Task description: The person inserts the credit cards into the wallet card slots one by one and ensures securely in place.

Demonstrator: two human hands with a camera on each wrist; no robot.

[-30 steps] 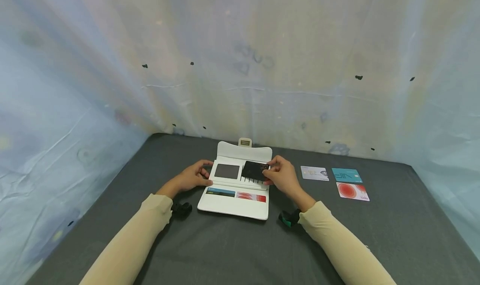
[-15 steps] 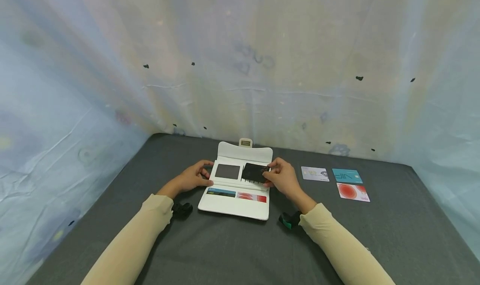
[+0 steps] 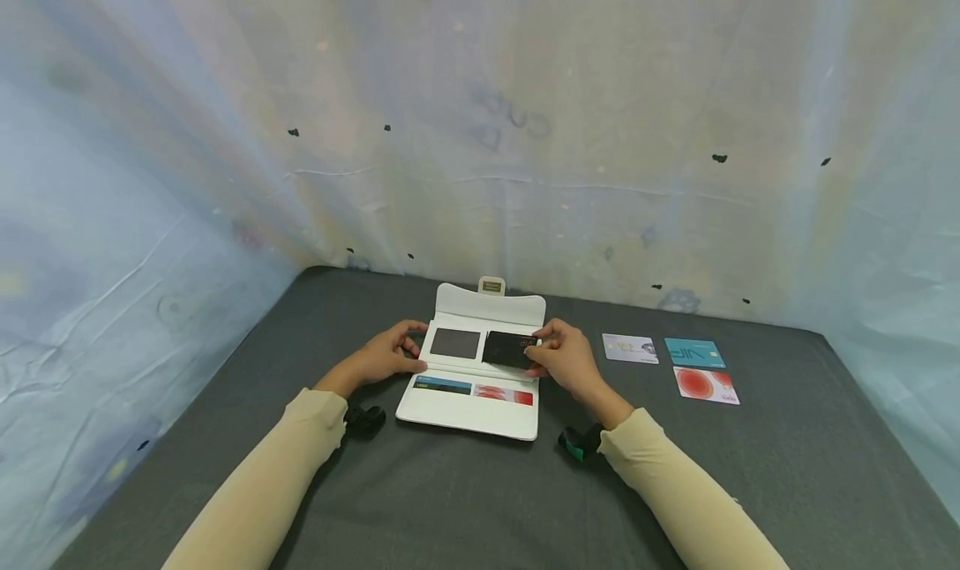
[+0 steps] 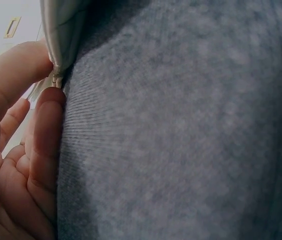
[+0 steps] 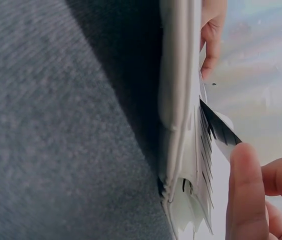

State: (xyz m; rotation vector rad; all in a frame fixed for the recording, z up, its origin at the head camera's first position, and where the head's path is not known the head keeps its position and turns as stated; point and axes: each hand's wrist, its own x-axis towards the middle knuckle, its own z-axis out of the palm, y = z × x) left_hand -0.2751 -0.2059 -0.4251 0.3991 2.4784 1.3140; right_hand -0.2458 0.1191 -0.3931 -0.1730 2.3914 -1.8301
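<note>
A white wallet [image 3: 467,420] lies unfolded on the dark cloth, its clasp tab at the far end. My left hand [image 3: 381,355] grips the wallet's left edge, with thumb and fingertips against it in the left wrist view. Between the thumb and fingers of my right hand [image 3: 564,353] is a black card [image 3: 506,349]. The card lies over the slots in the right half of the wallet, its far end down at the slots and tilted up from them in the right wrist view. A blue-black card [image 3: 442,385] and a red-white card [image 3: 502,394] sit in the near flap's pockets.
Right of the wallet lie a pale card [image 3: 629,348], a teal card [image 3: 693,352] and a red-and-white card [image 3: 707,385]. A patterned curtain [image 3: 525,137] hangs behind the dark tabletop [image 3: 465,512].
The black card in my right hand has shifted slightly toward me, down over the slots. My left hand stays at the wallet's left edge.
</note>
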